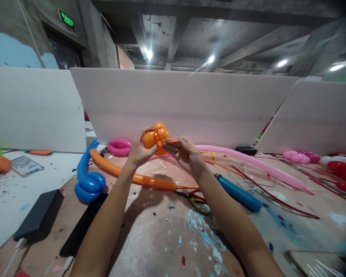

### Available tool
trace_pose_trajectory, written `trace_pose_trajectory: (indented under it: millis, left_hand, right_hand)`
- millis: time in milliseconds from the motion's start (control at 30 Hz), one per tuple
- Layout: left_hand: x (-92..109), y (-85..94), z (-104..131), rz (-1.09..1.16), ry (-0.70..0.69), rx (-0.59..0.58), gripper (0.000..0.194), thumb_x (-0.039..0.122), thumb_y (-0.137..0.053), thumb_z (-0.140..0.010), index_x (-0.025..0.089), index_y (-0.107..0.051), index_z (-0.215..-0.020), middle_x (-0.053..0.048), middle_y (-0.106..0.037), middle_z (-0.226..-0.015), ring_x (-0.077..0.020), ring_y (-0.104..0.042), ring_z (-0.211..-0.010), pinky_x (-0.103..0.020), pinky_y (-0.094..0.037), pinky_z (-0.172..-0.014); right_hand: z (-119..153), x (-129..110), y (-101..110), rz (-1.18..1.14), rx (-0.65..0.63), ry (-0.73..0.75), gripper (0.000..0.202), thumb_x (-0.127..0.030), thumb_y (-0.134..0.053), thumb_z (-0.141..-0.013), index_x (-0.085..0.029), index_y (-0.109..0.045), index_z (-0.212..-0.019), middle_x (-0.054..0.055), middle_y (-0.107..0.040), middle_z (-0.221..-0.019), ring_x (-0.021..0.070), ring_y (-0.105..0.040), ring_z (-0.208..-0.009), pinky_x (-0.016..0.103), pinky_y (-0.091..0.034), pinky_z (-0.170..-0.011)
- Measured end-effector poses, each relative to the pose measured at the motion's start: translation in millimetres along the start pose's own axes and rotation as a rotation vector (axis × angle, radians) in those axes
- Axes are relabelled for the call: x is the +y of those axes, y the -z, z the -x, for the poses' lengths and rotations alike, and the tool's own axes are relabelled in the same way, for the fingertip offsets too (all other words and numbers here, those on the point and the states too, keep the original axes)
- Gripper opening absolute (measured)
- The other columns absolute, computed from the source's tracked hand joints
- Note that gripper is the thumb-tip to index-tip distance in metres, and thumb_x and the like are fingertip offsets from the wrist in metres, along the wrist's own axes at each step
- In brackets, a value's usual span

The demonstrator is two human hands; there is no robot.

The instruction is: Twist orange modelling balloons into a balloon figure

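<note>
My left hand (141,148) is wrapped round the left side of a cluster of orange balloon bubbles (163,134), held up above the table. From the cluster's right side a thin, uninflated orange tail (173,141) stretches to my right hand (187,152), whose thumb and fingers pinch it. Beneath my hands a long orange balloon (150,181) lies on the table, its thin end pointing right. A blue twisted balloon (90,186) rests left of my left forearm.
White boards (184,104) stand behind the table (161,238). A long pink balloon (256,165), a blue pump (239,193) and scissors (188,195) lie centre and right. Black power bank (39,215) and phone (83,227) sit left, with cables. Red balloons (344,170) are far right.
</note>
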State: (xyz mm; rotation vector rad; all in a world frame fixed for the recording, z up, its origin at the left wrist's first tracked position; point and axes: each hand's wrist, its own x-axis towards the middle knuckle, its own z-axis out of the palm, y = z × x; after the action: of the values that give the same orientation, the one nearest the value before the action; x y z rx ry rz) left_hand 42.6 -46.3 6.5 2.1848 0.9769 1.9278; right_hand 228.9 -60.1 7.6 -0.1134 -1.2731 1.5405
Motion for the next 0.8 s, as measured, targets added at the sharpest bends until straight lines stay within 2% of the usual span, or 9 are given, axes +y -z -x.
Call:
trace_pose_trajectory:
  millis: [100,167,267,333,500,567,633,733,800]
  left_hand:
    - [4,1.6,2,-0.109,-0.093,-0.052,0.061,0.021,-0.071,-0.068,0.020,-0.050,-0.126,-0.011,-0.056,-0.127,-0.0263,-0.053,-0.118,-0.044,-0.042,-0.103]
    - [6,1.5,4,-0.143,-0.100,-0.112,0.063,0.029,-0.071,-0.072,0.021,-0.048,-0.129,-0.011,-0.054,-0.127,-0.0274,-0.052,-0.118,-0.046,-0.041,-0.103]
    - [4,-2.3,6,0.027,0.003,-0.178,0.053,0.036,-0.061,-0.084,0.022,-0.045,-0.133,-0.011,-0.055,-0.125,-0.0246,-0.056,-0.112,-0.043,-0.044,-0.098]
    - [0,-6.3,7,0.156,0.105,-0.154,0.044,0.037,-0.054,-0.089,0.020,-0.046,-0.129,-0.012,-0.060,-0.118,-0.0221,-0.060,-0.104,-0.039,-0.048,-0.091]
    - [2,-9.2,4,0.206,0.226,-0.096,0.041,0.038,-0.068,-0.079,0.015,-0.058,-0.111,-0.010,-0.066,-0.104,-0.0194,-0.064,-0.091,-0.032,-0.052,-0.081]
    - [7,-7.9,2,0.240,0.261,-0.055,0.046,0.038,-0.075,-0.072,0.015,-0.059,-0.108,-0.009,-0.067,-0.101,-0.0184,-0.065,-0.085,-0.029,-0.053,-0.074]
    - [10,-7.6,2,0.284,0.301,-0.013,0.048,0.038,-0.079,-0.067,0.014,-0.061,-0.105,-0.008,-0.067,-0.097,-0.0170,-0.065,-0.079,-0.026,-0.053,-0.068]
    - [14,-10.3,2,0.368,0.355,0.005,0.046,0.042,-0.077,-0.069,0.014,-0.061,-0.104,-0.005,-0.067,-0.087,-0.0131,-0.063,-0.067,-0.024,-0.052,-0.061]
    - [15,-12.9,3,0.441,0.382,-0.029,0.045,0.044,-0.073,-0.074,0.015,-0.061,-0.106,-0.003,-0.065,-0.077,-0.0111,-0.060,-0.061,-0.023,-0.050,-0.059]
  right_hand:
    - [-2,0,1,-0.029,0.080,-0.006,0.020,-0.033,-0.067,-0.081,-0.024,-0.049,-0.076,0.002,-0.075,-0.097,0.0201,-0.070,-0.097,0.046,-0.046,-0.103]
    - [-3,-3,2,-0.054,0.129,0.026,0.017,-0.031,-0.065,-0.082,-0.024,-0.051,-0.075,0.001,-0.075,-0.099,0.0183,-0.069,-0.101,0.043,-0.046,-0.104]
    - [-4,-9,5,-0.083,0.186,0.075,0.016,-0.031,-0.065,-0.081,-0.024,-0.055,-0.073,0.000,-0.075,-0.095,0.0155,-0.068,-0.101,0.036,-0.047,-0.102]
    - [-5,-11,8,-0.067,0.217,0.076,0.015,-0.032,-0.068,-0.080,-0.023,-0.057,-0.075,0.000,-0.075,-0.090,0.0150,-0.069,-0.097,0.033,-0.050,-0.098]
    - [-5,-13,16,0.036,0.279,0.112,0.019,-0.029,-0.071,-0.075,-0.024,-0.055,-0.084,-0.003,-0.071,-0.077,0.0132,-0.068,-0.077,0.030,-0.055,-0.079]
    - [-5,-12,19,0.154,0.235,0.128,0.028,-0.029,-0.072,-0.073,-0.025,-0.056,-0.095,-0.003,-0.068,-0.079,0.0132,-0.065,-0.074,0.030,-0.053,-0.074]
    - [-5,-12,21,0.392,0.192,0.149,0.036,-0.032,-0.073,-0.072,-0.025,-0.057,-0.103,-0.001,-0.066,-0.087,0.0148,-0.063,-0.078,0.031,-0.052,-0.075]
    - [-2,-11,21,0.776,0.243,0.253,0.038,-0.039,-0.073,-0.073,-0.025,-0.058,-0.105,0.004,-0.063,-0.107,0.0195,-0.060,-0.098,0.036,-0.049,-0.087]
    - [1,-11,17,0.819,0.227,0.278,0.040,-0.041,-0.071,-0.076,-0.027,-0.054,-0.109,0.005,-0.059,-0.117,0.0203,-0.058,-0.106,0.038,-0.048,-0.091]
